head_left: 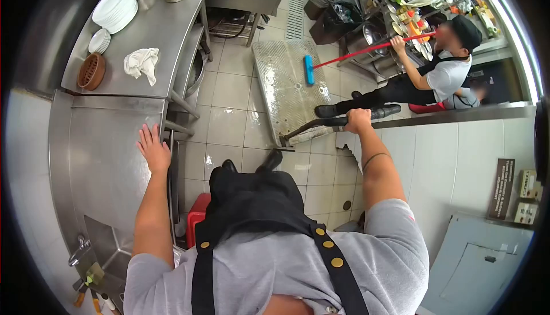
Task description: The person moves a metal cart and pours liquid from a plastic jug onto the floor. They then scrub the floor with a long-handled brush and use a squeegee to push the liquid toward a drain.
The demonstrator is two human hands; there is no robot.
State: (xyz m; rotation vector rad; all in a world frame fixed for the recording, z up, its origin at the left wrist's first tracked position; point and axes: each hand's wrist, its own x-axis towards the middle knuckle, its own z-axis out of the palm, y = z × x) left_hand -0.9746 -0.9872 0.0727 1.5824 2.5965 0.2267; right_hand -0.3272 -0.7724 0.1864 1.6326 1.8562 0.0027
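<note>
My left hand (153,148) lies flat with spread fingers on the stainless steel counter (103,154). In my right hand (359,119) is the push handle (387,111) of a platform trolley, with my fingers wrapped round it. The trolley's wet, ribbed platform (275,80) extends ahead on the tiled floor. On that platform rests the blue head of a floor brush (309,70), whose long red pole a co-worker (444,77) grips at the right.
A white cloth (141,64), a stack of plates (115,9) and a brown round pot (91,71) sit on the left counter. Black bins (336,22) stand ahead beside a floor drain grate (296,6). A red stool (198,212) is by my legs; a tiled half-wall (424,149) runs along the right.
</note>
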